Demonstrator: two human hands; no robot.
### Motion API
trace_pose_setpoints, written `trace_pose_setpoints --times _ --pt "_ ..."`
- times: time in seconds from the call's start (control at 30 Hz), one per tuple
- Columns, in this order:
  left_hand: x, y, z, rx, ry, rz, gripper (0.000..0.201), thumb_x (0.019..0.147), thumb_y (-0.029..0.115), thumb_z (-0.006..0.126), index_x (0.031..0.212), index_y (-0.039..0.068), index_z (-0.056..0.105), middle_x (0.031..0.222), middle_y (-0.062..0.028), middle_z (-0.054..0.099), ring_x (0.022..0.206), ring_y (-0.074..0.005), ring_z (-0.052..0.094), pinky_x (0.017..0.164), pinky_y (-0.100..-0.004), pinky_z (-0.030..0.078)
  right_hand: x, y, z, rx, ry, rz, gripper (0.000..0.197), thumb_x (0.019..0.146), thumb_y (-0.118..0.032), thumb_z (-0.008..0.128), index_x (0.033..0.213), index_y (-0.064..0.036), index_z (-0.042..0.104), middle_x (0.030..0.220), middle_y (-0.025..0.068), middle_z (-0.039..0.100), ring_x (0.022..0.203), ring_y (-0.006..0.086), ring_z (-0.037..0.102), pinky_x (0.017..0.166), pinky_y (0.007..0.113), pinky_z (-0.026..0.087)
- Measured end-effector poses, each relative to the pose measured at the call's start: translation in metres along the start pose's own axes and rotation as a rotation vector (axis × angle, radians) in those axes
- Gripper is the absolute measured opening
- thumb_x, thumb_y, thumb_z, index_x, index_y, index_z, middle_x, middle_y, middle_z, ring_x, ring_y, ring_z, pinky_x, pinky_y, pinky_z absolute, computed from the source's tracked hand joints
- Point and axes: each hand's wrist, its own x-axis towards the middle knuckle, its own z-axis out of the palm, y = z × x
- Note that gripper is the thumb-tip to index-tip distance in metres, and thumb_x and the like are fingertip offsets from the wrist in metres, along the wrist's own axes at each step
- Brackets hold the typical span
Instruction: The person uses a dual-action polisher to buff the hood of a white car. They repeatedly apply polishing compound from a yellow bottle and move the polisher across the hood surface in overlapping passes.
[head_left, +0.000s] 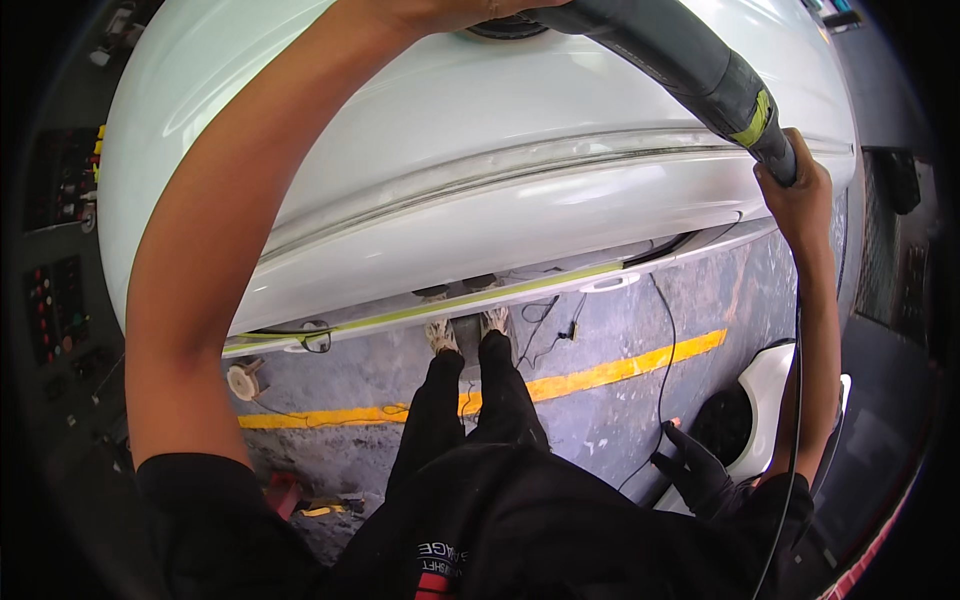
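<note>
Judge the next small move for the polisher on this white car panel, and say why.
Probably a slow glide of the polisher sideways along the white panel. The left hand presses its head near the top of the panel, the right hand grips the rear handle, and the pad already sits on the paint, so both hands look set for a pass.

Person wears a black short-sleeved top (520, 520) with small red-and-white lettering at the chest; black trousers (470, 400); worn, pale speckled shoes (442, 335); both forearms bare.
</note>
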Motion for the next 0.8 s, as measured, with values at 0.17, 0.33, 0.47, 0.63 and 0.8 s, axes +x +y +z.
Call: trace_pose_setpoints --times 0.17,0.33,0.47,0.63,0.8 --pt "0.018 0.01 0.025 -0.049 0.008 0.009 0.074 0.088 0.074 0.061 0.084 0.001 0.071 0.078 -0.0167 0.066 0.074 -0.0338 0.065 0.075 -0.0457 0.053 -0.004 0.017 -0.01 -0.012 -0.039 0.069 0.035 0.084 -0.008 0.079 0.117 -0.0098 0.067 0.079 0.0171 0.069 0.071 0.0336 0.07 0.072 0.04 0.054" --pt "0.019 0.009 0.02 -0.036 -0.017 0.02 0.072 0.086 0.072 0.063 0.084 0.001 0.071 0.077 -0.016 0.066 0.074 -0.0333 0.065 0.076 -0.0449 0.053 -0.006 0.014 -0.007 0.02 -0.024 0.034 0.035 0.083 -0.007 0.079 0.116 -0.009 0.067 0.079 0.0174 0.069 0.072 0.034 0.071 0.072 0.039 0.055" --pt "0.011 0.004 0.01 -0.003 -0.005 0.029 0.071 0.086 0.072 0.064 0.084 0.001 0.071 0.077 -0.0161 0.065 0.074 -0.0334 0.065 0.075 -0.0451 0.052 -0.005 0.006 0.0 0.073 -0.027 0.015 0.036 0.083 -0.007 0.08 0.116 -0.009 0.067 0.08 0.0172 0.07 0.074 0.0343 0.072 0.073 0.04 0.056" --pt "-0.001 -0.004 -0.004 0.009 -0.002 0.014 0.073 0.086 0.073 0.063 0.085 0.001 0.071 0.077 -0.0163 0.065 0.072 -0.0335 0.064 0.074 -0.045 0.052 0.002 0.001 0.006 0.074 -0.087 0.021 0.037 0.082 -0.007 0.08 0.117 -0.0097 0.067 0.082 0.0172 0.071 0.075 0.0343 0.073 0.074 0.04 0.056" --pt "-0.007 -0.008 0.005 -0.014 0.031 0.029 0.075 0.086 0.075 0.062 0.085 0.0 0.071 0.076 -0.0161 0.065 0.071 -0.0335 0.063 0.072 -0.0447 0.052 -0.001 -0.002 0.006 0.059 -0.093 0.052 0.038 0.082 -0.007 0.081 0.117 -0.0099 0.067 0.083 0.0172 0.072 0.076 0.0343 0.074 0.075 0.04 0.056"
